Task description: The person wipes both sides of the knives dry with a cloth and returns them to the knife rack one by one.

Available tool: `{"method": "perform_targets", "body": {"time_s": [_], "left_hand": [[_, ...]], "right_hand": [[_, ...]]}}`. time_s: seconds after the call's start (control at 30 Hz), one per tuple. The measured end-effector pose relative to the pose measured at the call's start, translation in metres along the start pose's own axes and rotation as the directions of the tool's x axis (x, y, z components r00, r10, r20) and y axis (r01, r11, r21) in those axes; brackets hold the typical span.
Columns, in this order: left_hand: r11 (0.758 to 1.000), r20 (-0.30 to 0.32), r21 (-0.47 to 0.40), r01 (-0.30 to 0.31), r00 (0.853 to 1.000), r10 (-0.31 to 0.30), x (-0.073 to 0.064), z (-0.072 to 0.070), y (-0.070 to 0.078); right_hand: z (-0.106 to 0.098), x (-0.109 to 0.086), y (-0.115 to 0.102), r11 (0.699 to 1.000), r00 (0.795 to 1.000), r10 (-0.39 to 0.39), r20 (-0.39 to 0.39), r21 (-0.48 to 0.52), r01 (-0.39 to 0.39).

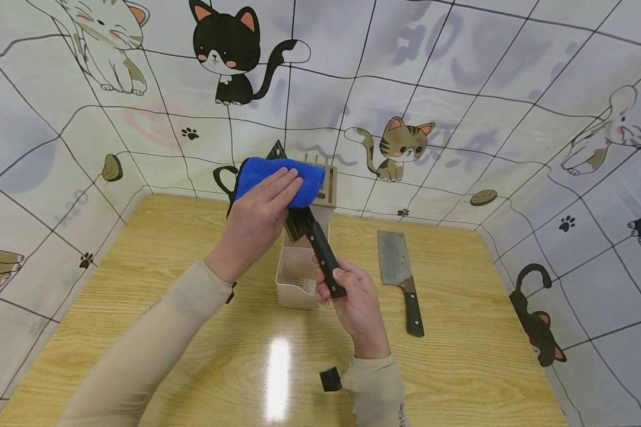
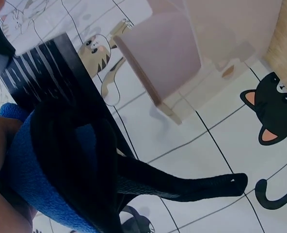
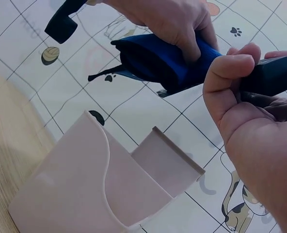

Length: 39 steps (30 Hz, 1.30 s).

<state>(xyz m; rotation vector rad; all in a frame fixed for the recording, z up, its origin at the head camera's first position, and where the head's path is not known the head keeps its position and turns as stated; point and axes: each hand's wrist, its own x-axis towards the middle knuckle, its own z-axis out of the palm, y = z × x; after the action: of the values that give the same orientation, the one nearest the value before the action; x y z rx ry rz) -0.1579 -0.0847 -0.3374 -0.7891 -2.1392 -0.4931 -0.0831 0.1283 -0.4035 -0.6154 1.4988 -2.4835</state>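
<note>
My right hand (image 1: 357, 299) grips the black riveted handle of a knife (image 1: 324, 258). Its dark, striped blade points up and away, tip toward the back wall. Over the blade lies a folded blue cloth (image 1: 251, 175) with black edging, and my left hand (image 1: 259, 222) pinches it there, fingers stretched along its top. The cloth hides much of the blade; in the left wrist view the striped part of the blade (image 2: 46, 68) shows beside the cloth (image 2: 24, 165). In the right wrist view, the left thumb presses the cloth (image 3: 155, 60).
Below the knife stands a beige plastic knife holder (image 1: 294, 296), with a slotted top at its back and an open front compartment. A cleaver (image 1: 394, 258) with a black handle lies on the wooden table (image 1: 459, 356) to the right. Cat-patterned sheeting (image 1: 326, 107) surrounds the table's back and sides.
</note>
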Motion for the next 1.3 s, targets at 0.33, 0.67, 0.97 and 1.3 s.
{"method": "perform_targets", "body": {"time_s": [0.33,0.67,0.97,1.3], "left_hand": [[0.997,0.004,-0.007,0.082,0.997,-0.082,0.004,-0.005,-0.015],[0.988,0.016,-0.002,0.157,0.987,-0.157,0.007,-0.011,-0.031],[0.979,0.024,-0.017,0.202,0.979,-0.201,0.007,-0.011,-0.039],[0.994,0.043,-0.006,0.111,0.993,-0.11,0.002,-0.007,-0.024]], "right_hand": [[-0.002,-0.002,0.0,0.999,0.999,0.013,0.033,-0.03,-0.012],[-0.001,-0.002,-0.002,0.997,0.998,0.017,0.058,-0.082,-0.012],[0.0,-0.001,-0.002,0.996,0.998,0.021,0.059,-0.093,-0.015],[0.005,0.003,-0.003,0.995,0.998,0.064,-0.016,-0.076,-0.065]]}}
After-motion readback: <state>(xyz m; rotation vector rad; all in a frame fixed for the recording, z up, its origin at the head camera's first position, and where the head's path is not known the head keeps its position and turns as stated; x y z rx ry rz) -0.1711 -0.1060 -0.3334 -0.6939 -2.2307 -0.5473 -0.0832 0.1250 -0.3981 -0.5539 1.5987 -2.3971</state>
